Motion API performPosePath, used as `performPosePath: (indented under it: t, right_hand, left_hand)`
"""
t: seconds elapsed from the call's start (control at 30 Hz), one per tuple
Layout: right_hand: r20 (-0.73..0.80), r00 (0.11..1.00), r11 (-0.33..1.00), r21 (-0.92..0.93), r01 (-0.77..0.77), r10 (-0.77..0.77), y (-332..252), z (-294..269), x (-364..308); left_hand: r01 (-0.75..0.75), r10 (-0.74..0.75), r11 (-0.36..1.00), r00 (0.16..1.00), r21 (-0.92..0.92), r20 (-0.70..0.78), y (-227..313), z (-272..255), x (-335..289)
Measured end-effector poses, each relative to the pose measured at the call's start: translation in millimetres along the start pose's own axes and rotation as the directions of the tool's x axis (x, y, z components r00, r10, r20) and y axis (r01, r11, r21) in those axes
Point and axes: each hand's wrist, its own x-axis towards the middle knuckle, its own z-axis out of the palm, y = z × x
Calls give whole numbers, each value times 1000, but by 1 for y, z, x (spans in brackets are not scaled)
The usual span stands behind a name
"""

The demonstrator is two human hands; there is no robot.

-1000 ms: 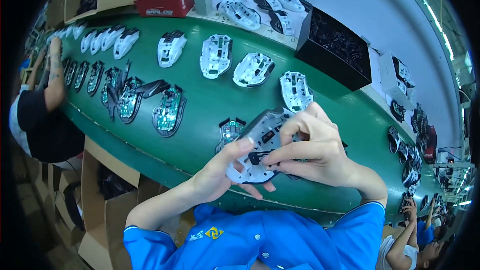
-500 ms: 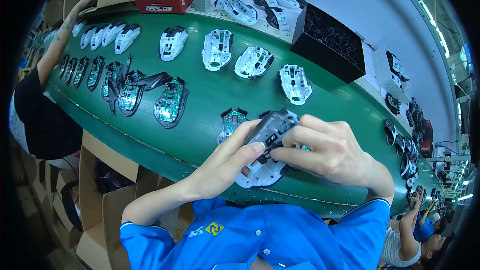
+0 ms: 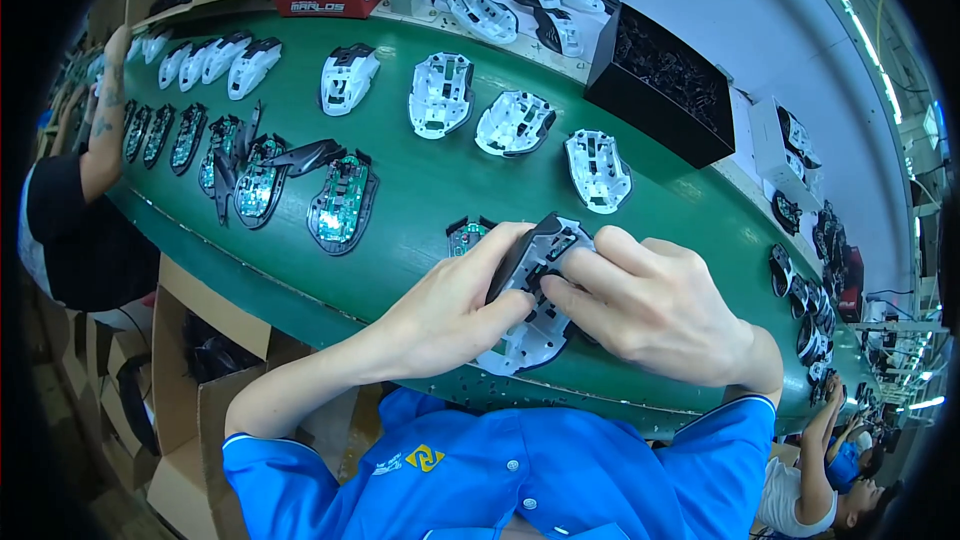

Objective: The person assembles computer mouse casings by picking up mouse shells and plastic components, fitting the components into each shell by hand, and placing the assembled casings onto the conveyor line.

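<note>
Head view: the left hand (image 3: pixel 445 315) is clamped on the white-and-black mouse shell (image 3: pixel 528 348), holding it tilted over the near edge of the green bench (image 3: pixel 415 185). The right hand (image 3: pixel 660 312), fingers curled, meets the shell's interior; its fingertips are obscured, grip indeterminable. The left hand partly covers a circuit board (image 3: pixel 467 234).

I see the green bench (image 3: pixel 400 205) brightly lit — a strip light (image 3: pixel 862 25) glares upper right — while fisheye distortion curves edges into black corners.
</note>
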Motion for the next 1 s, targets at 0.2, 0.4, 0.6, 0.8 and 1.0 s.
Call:
performPosePath:
  t: [0.2,0.4,0.6,0.8,1.0]
  right_hand:
    - [-99,994,965,-260,28,-56,-9,7,2]
    - [-44,994,986,-124,-109,104,-14,9,5]
    - [-256,882,905,270,-328,396,-1,7,0]
    - [-210,747,658,654,-372,631,-14,29,9]
    - [-259,748,701,616,-360,611,-19,33,13]
  left_hand:
    - [37,-33,995,999,-94,43,2,-5,4]
    - [-6,9,990,1000,-138,21,-3,0,10]
    - [-106,88,991,975,-81,-202,-10,-4,8]
    - [-265,255,964,927,2,-276,-4,2,1]
    - [-391,405,914,853,110,-330,-13,4,3]
